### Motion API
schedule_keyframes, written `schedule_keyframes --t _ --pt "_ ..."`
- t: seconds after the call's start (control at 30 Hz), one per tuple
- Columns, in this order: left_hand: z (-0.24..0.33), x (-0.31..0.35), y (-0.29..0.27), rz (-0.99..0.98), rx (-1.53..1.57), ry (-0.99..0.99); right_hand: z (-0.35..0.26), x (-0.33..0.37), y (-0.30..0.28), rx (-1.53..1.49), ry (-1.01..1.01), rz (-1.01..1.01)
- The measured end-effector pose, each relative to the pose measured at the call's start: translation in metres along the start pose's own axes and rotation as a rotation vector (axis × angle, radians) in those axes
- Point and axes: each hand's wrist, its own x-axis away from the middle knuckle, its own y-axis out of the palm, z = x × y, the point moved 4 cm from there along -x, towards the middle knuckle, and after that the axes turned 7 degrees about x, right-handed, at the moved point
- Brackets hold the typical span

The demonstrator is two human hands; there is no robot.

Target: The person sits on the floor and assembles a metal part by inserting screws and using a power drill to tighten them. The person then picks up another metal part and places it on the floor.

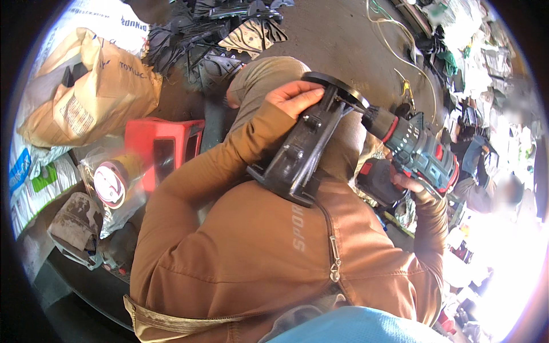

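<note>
Drill [420, 151] clenched in right hand [407, 182], left hand [294, 96] grip on black bracket [303, 151], elbows bent.

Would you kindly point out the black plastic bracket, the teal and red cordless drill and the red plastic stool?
black plastic bracket [300, 151]: head view, middle of its long body.
teal and red cordless drill [420, 150]: head view, motor housing.
red plastic stool [163, 150]: head view, its top.
</note>
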Motion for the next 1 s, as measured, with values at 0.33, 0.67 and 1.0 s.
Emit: schedule_keyframes --t 0.33,0.67,1.0 --pt "0.015 -0.011 -0.013 -0.342 -0.311 0.227 0.017 -0.011 -0.002 -0.205 0.1 -0.331" --pt "0.039 0.05 -0.022 -0.495 -0.214 0.016 0.021 0.019 0.027 -0.178 0.043 -0.05" --pt "0.045 0.067 -0.009 -0.444 -0.389 0.048 -0.003 0.038 0.019 0.383 -0.123 0.038"
